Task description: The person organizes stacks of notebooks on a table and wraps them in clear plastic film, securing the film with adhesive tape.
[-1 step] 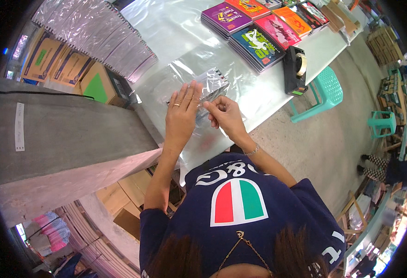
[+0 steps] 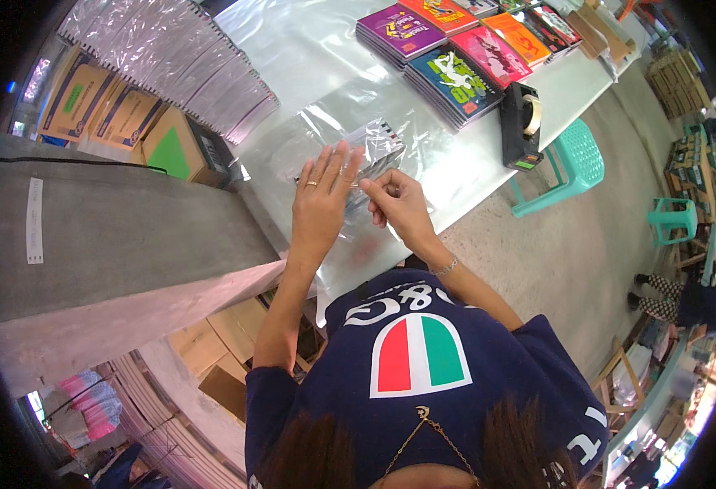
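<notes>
A spiral-bound notebook [image 2: 384,137] in a clear plastic wrapper [image 2: 415,175] lies on the table before me. My left hand [image 2: 320,194] rests flat over its near left part, fingers stretched out and close together, a ring on one. Just to the right, my right hand [image 2: 397,204] pinches the wrapper near its edge between thumb and forefinger, the other fingers curled. Both hands hide much of the notebook's near side, and glare on the plastic blurs its cover.
Stacks of colourful notebooks [image 2: 456,77] stand at the far right of the table [image 2: 309,73], beside a black tape dispenser [image 2: 523,126]. Many wrapped spiral notebooks [image 2: 170,61] lie far left, near cartons [image 2: 72,94]. A grey ledge [image 2: 121,220] is left; a green stool [image 2: 578,159], right.
</notes>
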Demonstrator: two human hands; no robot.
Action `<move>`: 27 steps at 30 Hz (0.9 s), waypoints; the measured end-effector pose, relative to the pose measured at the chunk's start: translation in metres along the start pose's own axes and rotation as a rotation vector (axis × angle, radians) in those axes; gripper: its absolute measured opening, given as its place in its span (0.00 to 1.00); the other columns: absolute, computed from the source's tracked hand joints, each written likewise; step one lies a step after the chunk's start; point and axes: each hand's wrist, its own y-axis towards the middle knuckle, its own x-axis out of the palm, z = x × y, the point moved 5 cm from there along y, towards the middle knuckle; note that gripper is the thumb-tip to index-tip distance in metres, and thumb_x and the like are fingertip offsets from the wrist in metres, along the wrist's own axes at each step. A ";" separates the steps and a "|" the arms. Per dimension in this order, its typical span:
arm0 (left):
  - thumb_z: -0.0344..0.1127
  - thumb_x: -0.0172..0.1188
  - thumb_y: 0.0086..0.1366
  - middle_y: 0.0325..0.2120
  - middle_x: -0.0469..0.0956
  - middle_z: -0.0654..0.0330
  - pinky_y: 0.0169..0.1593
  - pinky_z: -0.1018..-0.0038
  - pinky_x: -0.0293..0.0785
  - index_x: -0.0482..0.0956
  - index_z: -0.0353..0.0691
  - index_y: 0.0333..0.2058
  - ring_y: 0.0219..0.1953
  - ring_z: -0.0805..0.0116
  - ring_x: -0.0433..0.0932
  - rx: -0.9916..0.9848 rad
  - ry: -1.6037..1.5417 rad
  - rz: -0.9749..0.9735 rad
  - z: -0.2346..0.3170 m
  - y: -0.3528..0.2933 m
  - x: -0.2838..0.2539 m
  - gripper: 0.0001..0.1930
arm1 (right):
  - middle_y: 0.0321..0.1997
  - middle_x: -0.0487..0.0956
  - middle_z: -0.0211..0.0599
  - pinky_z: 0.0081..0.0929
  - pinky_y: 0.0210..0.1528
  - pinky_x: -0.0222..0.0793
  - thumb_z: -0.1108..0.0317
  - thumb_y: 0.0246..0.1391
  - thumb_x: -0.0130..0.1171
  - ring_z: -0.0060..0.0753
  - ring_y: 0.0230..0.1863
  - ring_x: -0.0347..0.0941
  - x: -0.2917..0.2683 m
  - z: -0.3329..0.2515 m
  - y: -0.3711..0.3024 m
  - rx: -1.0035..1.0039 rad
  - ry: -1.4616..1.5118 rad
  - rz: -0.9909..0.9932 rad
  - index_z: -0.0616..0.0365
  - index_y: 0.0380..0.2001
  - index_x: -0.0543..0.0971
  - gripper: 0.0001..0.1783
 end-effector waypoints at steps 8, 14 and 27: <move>0.35 0.54 0.62 0.61 0.65 0.58 0.63 0.60 0.59 0.66 0.55 0.62 0.62 0.58 0.65 0.019 -0.103 -0.036 -0.001 0.001 -0.002 0.28 | 0.18 0.75 0.35 0.18 0.14 0.65 0.63 0.55 0.64 0.23 0.13 0.70 0.005 0.026 0.019 -0.107 0.226 0.087 0.60 0.25 0.71 0.15; 0.38 0.65 0.55 0.53 0.74 0.58 0.57 0.63 0.63 0.82 0.50 0.47 0.54 0.59 0.71 -0.219 -0.389 0.086 -0.011 0.010 -0.004 0.18 | 0.13 0.74 0.33 0.18 0.14 0.60 0.58 0.54 0.64 0.20 0.12 0.67 -0.004 0.049 0.025 -0.102 -0.010 0.134 0.60 0.22 0.73 0.18; 0.42 0.69 0.52 0.41 0.79 0.50 0.49 0.69 0.69 0.79 0.43 0.48 0.45 0.58 0.77 -0.436 -0.813 -0.089 -0.055 0.047 0.002 0.23 | 0.15 0.72 0.29 0.15 0.14 0.60 0.51 0.59 0.57 0.18 0.14 0.67 -0.015 0.059 -0.001 0.104 0.020 -0.075 0.55 0.23 0.70 0.21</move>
